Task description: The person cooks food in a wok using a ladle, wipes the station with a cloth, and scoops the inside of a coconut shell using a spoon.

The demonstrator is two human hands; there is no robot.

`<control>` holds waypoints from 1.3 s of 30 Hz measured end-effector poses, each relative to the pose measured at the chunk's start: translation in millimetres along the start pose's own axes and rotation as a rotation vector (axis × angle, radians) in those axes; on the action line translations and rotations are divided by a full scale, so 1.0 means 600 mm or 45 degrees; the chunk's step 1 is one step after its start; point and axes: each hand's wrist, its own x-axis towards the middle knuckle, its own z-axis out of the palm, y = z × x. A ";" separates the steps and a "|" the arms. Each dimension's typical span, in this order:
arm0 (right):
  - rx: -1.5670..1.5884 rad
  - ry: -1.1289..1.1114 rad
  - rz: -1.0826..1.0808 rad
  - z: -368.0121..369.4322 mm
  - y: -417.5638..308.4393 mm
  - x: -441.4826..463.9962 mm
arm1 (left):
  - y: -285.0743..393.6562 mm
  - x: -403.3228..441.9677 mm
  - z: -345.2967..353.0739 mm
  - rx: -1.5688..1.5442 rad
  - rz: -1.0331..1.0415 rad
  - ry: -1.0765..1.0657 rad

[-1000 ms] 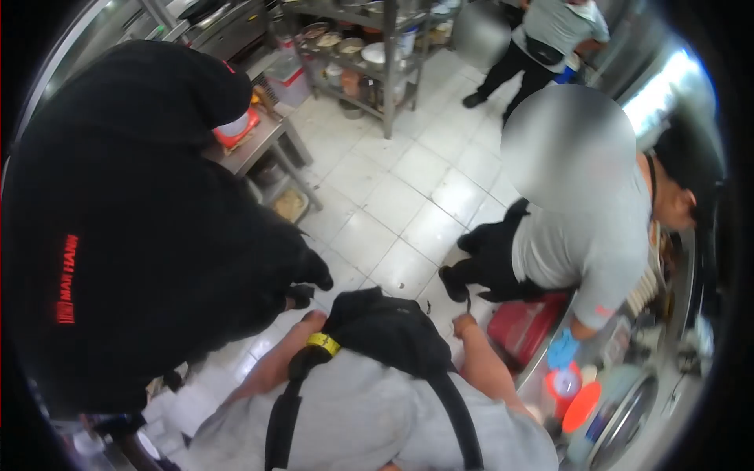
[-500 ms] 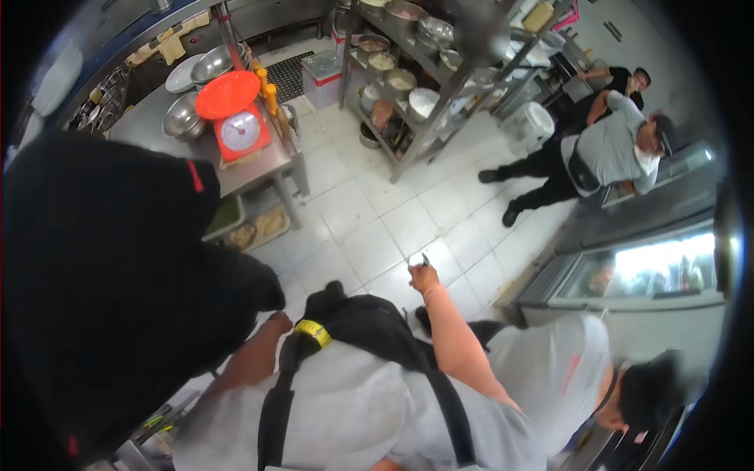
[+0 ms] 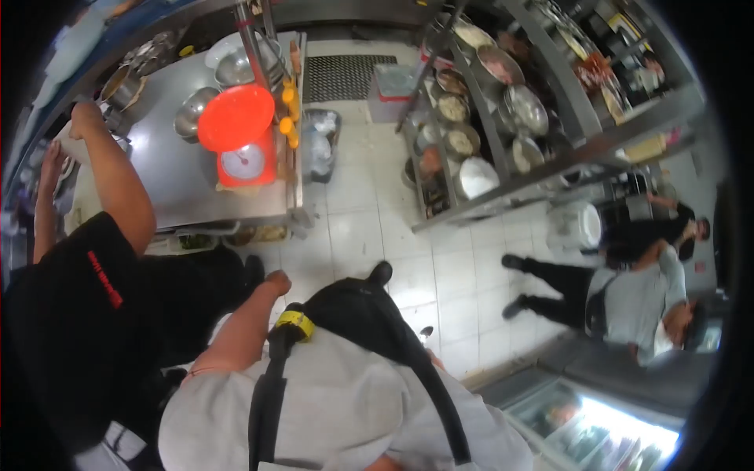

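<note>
My left hand (image 3: pixel 276 282) hangs in front of me at the end of a bare forearm, its fingers curled closed with nothing visible in them. It is nearest the dark trousers of a co-worker on the left. Low beside my right strap, my right hand (image 3: pixel 434 360) shows only a small part; the strap and my shirt hide the rest. A shiny metal spoon (image 3: pixel 426 332) sticks up from it, its rounded end visible over the floor tiles.
A steel table (image 3: pixel 169 169) at left bears a red scale (image 3: pixel 247 163) and metal bowls (image 3: pixel 194 114). A co-worker (image 3: pixel 71 275) reaches over it. A shelf rack (image 3: pixel 503 188) holds several bowls. Two people (image 3: pixel 628 294) stand right, beyond a white bucket (image 3: pixel 577 225); a lit fridge (image 3: pixel 597 424) stands near.
My view has turned and moved nearer the table. My right hand, stretched forward with the spoon before, has dropped back to my side. The co-worker on the left now reaches over the table.
</note>
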 end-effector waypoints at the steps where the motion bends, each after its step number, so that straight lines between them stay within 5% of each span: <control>1: 0.169 -0.042 0.000 -0.057 -0.056 0.010 | -0.021 0.048 0.030 0.181 0.070 0.002; 3: 0.486 -0.173 -0.047 -0.170 -0.192 0.051 | 0.035 0.052 -0.006 0.209 0.017 0.068; 4: -0.321 -0.010 -0.240 -0.218 -0.282 0.070 | 0.064 0.062 -0.032 0.361 0.132 -0.029; 6: -1.432 0.257 -1.161 -0.339 -0.389 0.223 | 0.182 -0.001 -0.116 -0.161 -0.101 0.161; 7: -0.569 0.172 -0.541 -0.368 -0.482 0.184 | 0.196 0.015 -0.114 -0.252 -0.142 0.181; 10: -0.102 0.206 -0.906 -0.429 -0.688 0.046 | 0.255 0.082 -0.114 -0.526 -0.193 0.248; 12: -0.230 0.189 -1.036 -0.436 -0.795 0.055 | 0.281 0.122 -0.112 -0.343 -0.052 0.332; 15: -0.188 0.044 -1.138 -0.405 -0.917 0.074 | 0.336 0.142 -0.168 -0.221 -0.031 0.207; 18: -0.249 -0.030 -1.046 -0.391 -1.018 0.069 | 0.307 0.264 -0.159 0.318 0.204 -0.043; 20: -0.418 -0.041 -0.985 -0.403 -1.083 0.085 | 0.301 0.331 -0.170 0.142 0.056 -0.028; 23: -0.708 0.071 -0.900 -0.448 -1.163 0.068 | 0.287 0.412 -0.224 0.054 0.187 0.064; 26: -0.587 0.148 -0.826 -0.501 -1.197 0.082 | 0.319 0.489 -0.278 -0.754 -0.497 0.290; 29: -0.679 0.346 -0.938 -0.546 -1.241 0.078 | 0.329 0.551 -0.277 -0.936 -0.569 0.455; 31: -0.582 0.166 -0.793 -0.558 -1.286 0.052 | 0.329 0.574 -0.288 -1.039 -0.713 0.560; 37: -1.058 0.063 -0.905 -0.616 -1.434 0.202 | 0.330 0.586 -0.305 -0.919 -0.672 0.263; 39: -0.818 0.110 -0.748 -0.611 -1.522 0.195 | 0.332 0.597 -0.328 -0.906 -0.690 0.240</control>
